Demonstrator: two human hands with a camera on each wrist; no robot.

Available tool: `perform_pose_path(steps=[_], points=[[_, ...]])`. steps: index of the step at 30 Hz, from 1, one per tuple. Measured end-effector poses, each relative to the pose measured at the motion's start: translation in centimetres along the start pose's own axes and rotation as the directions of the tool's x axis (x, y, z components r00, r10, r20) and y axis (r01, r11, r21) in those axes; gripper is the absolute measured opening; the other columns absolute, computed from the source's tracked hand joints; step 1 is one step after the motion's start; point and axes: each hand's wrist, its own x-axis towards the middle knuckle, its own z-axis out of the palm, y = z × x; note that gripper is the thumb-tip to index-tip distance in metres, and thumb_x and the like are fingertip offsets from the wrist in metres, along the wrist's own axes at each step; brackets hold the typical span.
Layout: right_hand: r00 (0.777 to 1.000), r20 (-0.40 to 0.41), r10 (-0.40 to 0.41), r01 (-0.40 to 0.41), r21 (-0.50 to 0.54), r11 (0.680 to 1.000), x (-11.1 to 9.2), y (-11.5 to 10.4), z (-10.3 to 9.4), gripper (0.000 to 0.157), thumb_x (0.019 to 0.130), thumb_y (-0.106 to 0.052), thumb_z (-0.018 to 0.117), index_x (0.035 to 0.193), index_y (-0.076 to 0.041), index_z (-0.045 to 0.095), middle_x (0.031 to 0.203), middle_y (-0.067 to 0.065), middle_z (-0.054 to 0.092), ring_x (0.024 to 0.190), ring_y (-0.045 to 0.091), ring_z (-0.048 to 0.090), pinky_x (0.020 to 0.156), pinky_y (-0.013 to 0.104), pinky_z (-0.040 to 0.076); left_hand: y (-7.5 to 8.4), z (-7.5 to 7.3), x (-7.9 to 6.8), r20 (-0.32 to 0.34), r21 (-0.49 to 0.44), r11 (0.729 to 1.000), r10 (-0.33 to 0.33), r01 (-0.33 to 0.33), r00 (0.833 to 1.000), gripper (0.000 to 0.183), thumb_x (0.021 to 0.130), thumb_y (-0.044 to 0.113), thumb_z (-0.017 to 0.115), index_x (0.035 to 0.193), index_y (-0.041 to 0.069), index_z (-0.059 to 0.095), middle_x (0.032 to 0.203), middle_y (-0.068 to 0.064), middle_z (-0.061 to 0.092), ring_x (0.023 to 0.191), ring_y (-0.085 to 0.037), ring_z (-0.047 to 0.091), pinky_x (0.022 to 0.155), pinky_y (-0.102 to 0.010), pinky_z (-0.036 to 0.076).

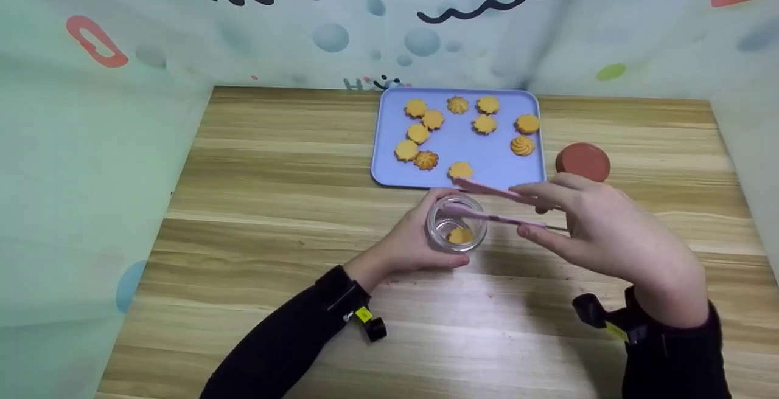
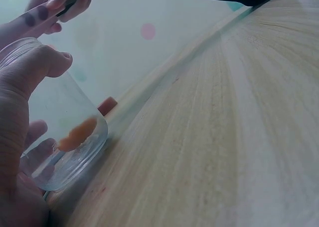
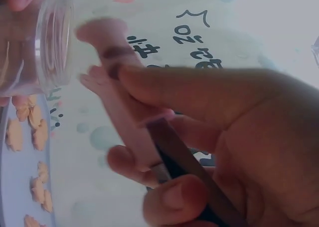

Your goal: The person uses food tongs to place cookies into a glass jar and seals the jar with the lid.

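Observation:
My left hand (image 1: 411, 241) grips a clear glass jar (image 2: 65, 100) from the side, its thumb near the rim in the left wrist view. One golden cookie (image 1: 460, 236) lies at the bottom of the jar. In my right hand (image 1: 633, 241) is a pair of tongs (image 3: 124, 110) with pink tips, held between thumb and fingers. The tong arms are spread, with nothing between them. From the head view, one tip overlaps the jar's mouth and the other reaches the tray's front edge, by a cookie (image 1: 461, 170). The right wrist view has both tips just outside the jar's mouth.
Behind the jar lies a lavender tray (image 1: 389, 173) bearing several flower-shaped cookies (image 1: 433, 120). A round red lid (image 1: 582, 161) sits right of the tray, just beyond the right hand. A printed curtain (image 1: 274, 40) hangs around the wooden table (image 1: 255, 204) at the back and sides.

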Motion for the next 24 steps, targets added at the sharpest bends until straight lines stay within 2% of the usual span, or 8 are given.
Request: perform_pose_path(steps=[4, 8, 12, 15, 18, 24], points=[[0.992, -0.112, 0.057, -0.059, -0.014, 0.998, 0.9, 1.1, 0.6, 0.046, 0.090, -0.032, 0.078, 0.131, -0.012, 0.066, 0.100, 0.005, 0.065, 0.078, 0.014, 0.057, 0.063, 0.035, 0.048, 0.0, 0.0, 0.0, -0.005, -0.007, 1.000, 0.002, -0.002, 1.000, 0.098, 0.065, 0.036, 0.096, 0.144, 0.032, 0.038, 0.140, 0.002, 0.055, 0.127, -0.023, 0.055, 0.110, -0.038, 0.044], [0.975, -0.161, 0.154, -0.154, 0.012, 0.988, 1.8, 2.6, 1.7, 0.048, 0.092, -0.029, 0.076, 0.134, -0.008, 0.064, 0.101, 0.013, 0.067, 0.091, 0.025, 0.058, 0.073, 0.042, 0.046, 0.0, 0.0, 0.0, -0.007, -0.005, 1.000, 0.005, -0.005, 1.000, 0.098, 0.065, 0.036, 0.096, 0.144, 0.032, 0.038, 0.139, 0.007, 0.054, 0.128, -0.024, 0.054, 0.111, -0.037, 0.042], [0.960, -0.116, 0.255, -0.253, 0.032, 0.967, 2.5, 4.0, 2.9, 0.052, 0.094, -0.033, 0.073, 0.138, -0.007, 0.060, 0.107, 0.018, 0.066, 0.098, 0.033, 0.059, 0.079, 0.051, 0.047, 0.0, 0.0, 0.0, -0.003, -0.003, 1.000, 0.014, -0.014, 1.000, 0.097, 0.066, 0.037, 0.095, 0.144, 0.032, 0.038, 0.138, 0.008, 0.054, 0.128, -0.024, 0.054, 0.112, -0.036, 0.042], [0.953, -0.065, 0.295, -0.295, 0.018, 0.955, 3.0, 4.8, 3.8, 0.054, 0.095, -0.036, 0.071, 0.139, -0.006, 0.059, 0.107, 0.019, 0.065, 0.096, 0.034, 0.059, 0.076, 0.053, 0.048, 0.0, 0.1, 0.0, -0.002, -0.003, 1.000, 0.015, -0.015, 1.000, 0.096, 0.067, 0.038, 0.095, 0.144, 0.033, 0.038, 0.139, 0.005, 0.055, 0.127, -0.025, 0.054, 0.112, -0.036, 0.043], [0.948, -0.018, 0.317, -0.317, 0.004, 0.948, 3.4, 5.4, 4.7, 0.056, 0.094, -0.037, 0.071, 0.139, -0.005, 0.058, 0.106, 0.020, 0.064, 0.093, 0.035, 0.058, 0.076, 0.053, 0.048, 0.1, 0.0, 0.0, -0.001, -0.003, 1.000, 0.019, -0.019, 1.000, 0.096, 0.067, 0.038, 0.095, 0.144, 0.033, 0.038, 0.139, 0.000, 0.055, 0.127, -0.026, 0.055, 0.111, -0.037, 0.043], [0.940, 0.059, 0.336, -0.336, -0.005, 0.942, 3.9, 6.2, 5.8, 0.059, 0.092, -0.040, 0.073, 0.137, -0.005, 0.059, 0.112, 0.019, 0.067, 0.102, 0.037, 0.060, 0.083, 0.056, 0.049, 0.1, -0.1, 0.1, -0.002, 0.010, 1.000, 0.022, -0.022, 1.000, 0.097, 0.066, 0.038, 0.095, 0.144, 0.034, 0.038, 0.139, 0.000, 0.055, 0.128, -0.026, 0.055, 0.111, -0.038, 0.044]])
